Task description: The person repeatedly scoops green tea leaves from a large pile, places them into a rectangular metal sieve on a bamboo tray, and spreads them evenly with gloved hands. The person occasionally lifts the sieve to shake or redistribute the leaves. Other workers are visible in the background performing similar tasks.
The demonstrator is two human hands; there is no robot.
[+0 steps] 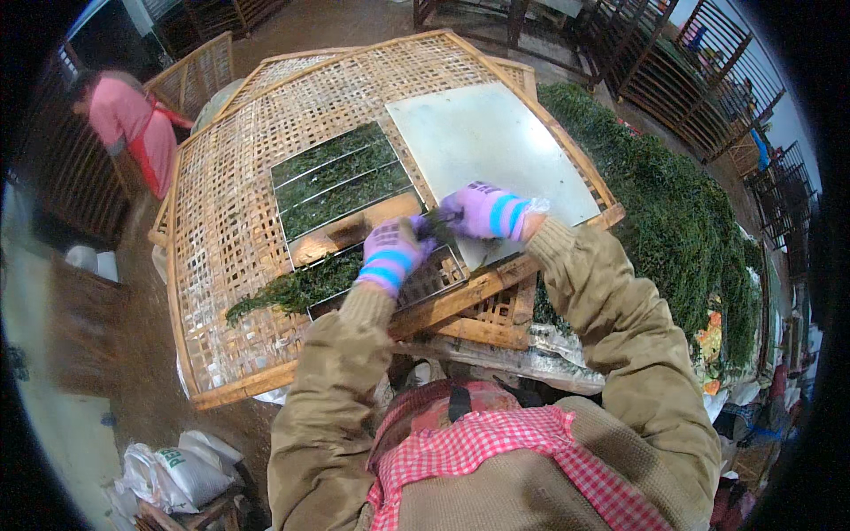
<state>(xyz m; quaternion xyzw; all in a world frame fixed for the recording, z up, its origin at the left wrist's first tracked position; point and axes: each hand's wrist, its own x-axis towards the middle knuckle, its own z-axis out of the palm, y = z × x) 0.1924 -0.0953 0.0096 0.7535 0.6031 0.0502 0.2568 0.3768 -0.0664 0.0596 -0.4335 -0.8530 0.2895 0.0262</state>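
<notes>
My left hand (393, 249), in a purple knit glove with blue stripes, grips a bunch of dark green plant sprigs (435, 229). The matching gloved right hand (488, 209) has its fingers closed on the other end of that bunch. Beneath them lies a thin metal frame (287, 229) with dividers, on a woven bamboo tray (219, 199). Green sprigs fill its far compartments; bamboo shows through a nearer one. More sprigs (299, 285) trail leftward from the near compartment past the frame's edge. My left hand partly hides that compartment.
A pale flat board (491, 146) lies on the tray's right. Beyond the tray's wooden rim (465, 302), a large heap of green plants (664, 232) covers the right side. White sacks (192, 471) stand lower left. A person (133, 126) bends at upper left near slatted racks.
</notes>
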